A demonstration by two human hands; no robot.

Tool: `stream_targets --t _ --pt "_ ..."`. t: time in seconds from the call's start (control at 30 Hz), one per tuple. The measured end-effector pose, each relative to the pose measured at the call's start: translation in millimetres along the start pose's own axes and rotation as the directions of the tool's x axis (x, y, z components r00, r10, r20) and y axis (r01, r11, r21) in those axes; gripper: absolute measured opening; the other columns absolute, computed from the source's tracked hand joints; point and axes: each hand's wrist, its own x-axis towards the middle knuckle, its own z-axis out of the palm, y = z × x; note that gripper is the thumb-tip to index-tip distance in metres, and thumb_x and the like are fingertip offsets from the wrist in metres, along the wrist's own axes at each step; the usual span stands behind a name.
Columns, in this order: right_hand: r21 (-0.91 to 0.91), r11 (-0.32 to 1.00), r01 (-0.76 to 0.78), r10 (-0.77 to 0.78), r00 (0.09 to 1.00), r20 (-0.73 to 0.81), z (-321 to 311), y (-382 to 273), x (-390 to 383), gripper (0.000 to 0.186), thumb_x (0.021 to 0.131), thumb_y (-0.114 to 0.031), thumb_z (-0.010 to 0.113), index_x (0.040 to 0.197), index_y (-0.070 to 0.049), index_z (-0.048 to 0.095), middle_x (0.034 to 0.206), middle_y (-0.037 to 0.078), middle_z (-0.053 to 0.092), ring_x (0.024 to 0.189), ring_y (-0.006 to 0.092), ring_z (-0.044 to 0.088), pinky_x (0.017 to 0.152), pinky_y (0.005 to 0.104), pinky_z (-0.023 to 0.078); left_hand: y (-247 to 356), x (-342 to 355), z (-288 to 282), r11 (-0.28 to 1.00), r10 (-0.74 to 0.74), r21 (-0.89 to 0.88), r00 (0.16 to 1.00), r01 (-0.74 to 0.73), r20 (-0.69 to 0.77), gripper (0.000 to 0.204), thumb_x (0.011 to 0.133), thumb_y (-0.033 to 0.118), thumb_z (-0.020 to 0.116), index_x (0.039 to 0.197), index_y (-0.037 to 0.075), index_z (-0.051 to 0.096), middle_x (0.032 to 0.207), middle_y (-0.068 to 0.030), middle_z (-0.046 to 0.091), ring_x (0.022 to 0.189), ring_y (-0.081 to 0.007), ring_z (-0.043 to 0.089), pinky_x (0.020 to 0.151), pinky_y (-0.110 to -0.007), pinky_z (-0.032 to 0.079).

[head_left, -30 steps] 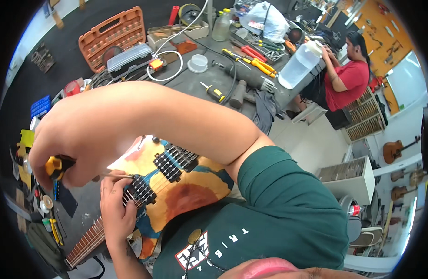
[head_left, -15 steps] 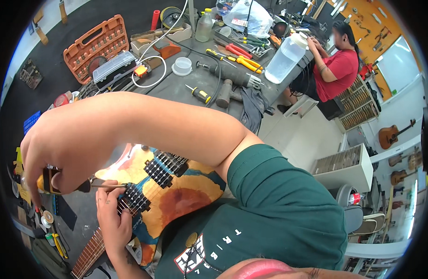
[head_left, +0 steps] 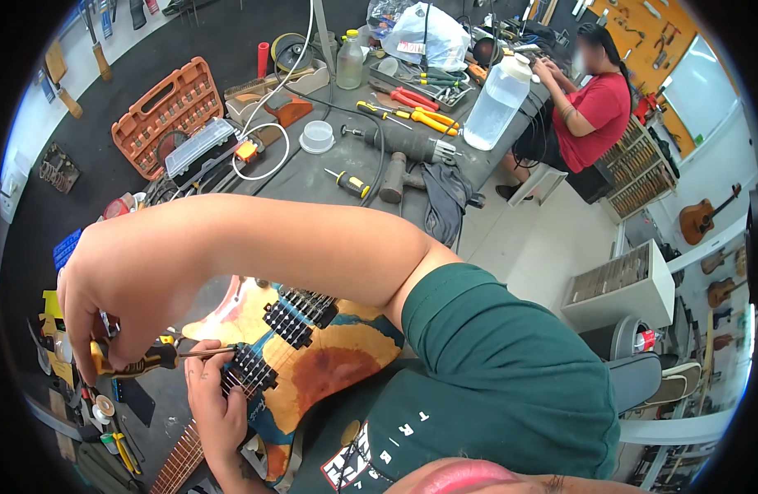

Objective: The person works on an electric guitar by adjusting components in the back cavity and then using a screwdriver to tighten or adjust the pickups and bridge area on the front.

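Observation:
My right arm reaches across to the left. My right hand (head_left: 119, 300) is closed round the yellow and black handle of a screwdriver (head_left: 160, 356). Its shaft runs to the edge of a black hardware block (head_left: 251, 368) on an electric guitar (head_left: 333, 370), which has a wood and blue body. My left hand (head_left: 214, 403) has its fingers curled at the shaft near the tip, with the thumb by the strings. A second black hardware block (head_left: 290, 323) sits farther up the body. The fretted neck (head_left: 181, 461) points to the lower left. My right forearm covers part of the body.
On the dark bench lie another screwdriver (head_left: 347, 183), a hammer (head_left: 395, 177), a power tool (head_left: 412, 146) and orange-handled pliers (head_left: 435, 122). An orange socket case (head_left: 169, 115) and a clear water jug (head_left: 496, 103) stand farther off. A person in red (head_left: 597, 107) works at the right.
The view has shifted, so my arm and the guitar appear lower. My right hand has turned on the screwdriver, and more of its handle shows. The tip stays at the black block.

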Motion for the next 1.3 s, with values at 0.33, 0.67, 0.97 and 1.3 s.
stream_targets --t 0.33,0.67,0.97,1.3 --pt "-0.041 0.979 -0.2 0.202 0.978 0.057 -7.0 -21.0 -2.9 0.027 0.092 -0.027 0.083 0.117 -0.029 0.093 0.112 0.004 0.087 0.097 0.0247 0.082 0.086 0.0388 0.063 5.8 -1.2 -0.6 0.999 -0.043 -0.021 0.999 0.044 0.015 0.055 0.071 -0.01 0.055 0.124 -0.004 0.068 0.145 -0.0241 0.062 0.143 -0.0462 0.056 0.129 -0.051 0.038" --pt "-0.102 0.995 0.005 -0.002 1.0 0.026 8.2 -4.1 0.5 0.034 0.092 -0.026 0.083 0.125 -0.022 0.088 0.111 0.007 0.083 0.1 0.0281 0.08 0.087 0.0437 0.063 8.6 0.9 -3.9 0.999 -0.047 0.011 0.998 0.047 0.031 0.049 0.076 -0.007 0.06 0.124 -0.005 0.068 0.142 -0.0251 0.063 0.137 -0.0466 0.059 0.123 -0.052 0.044" --pt "-0.091 0.996 0.021 -0.019 1.0 0.023 6.4 -4.0 -0.2 0.043 0.089 -0.013 0.075 0.129 -0.023 0.087 0.1 0.009 0.081 0.095 0.0305 0.079 0.083 0.0458 0.061 6.7 -1.4 -4.6 0.999 -0.041 0.032 0.999 0.04 0.027 0.048 0.076 -0.006 0.059 0.123 -0.005 0.068 0.141 -0.0246 0.064 0.137 -0.0467 0.059 0.123 -0.052 0.044" --pt "-0.092 0.995 -0.049 0.057 0.995 0.088 -0.3 -10.2 -2.9 0.045 0.089 -0.012 0.074 0.131 -0.024 0.085 0.103 0.008 0.083 0.096 0.0293 0.08 0.083 0.0453 0.062 7.5 0.6 -2.5 0.999 -0.022 0.036 1.0 0.022 -0.001 0.049 0.075 -0.007 0.058 0.123 -0.005 0.068 0.139 -0.0247 0.064 0.133 -0.0468 0.06 0.121 -0.053 0.045"
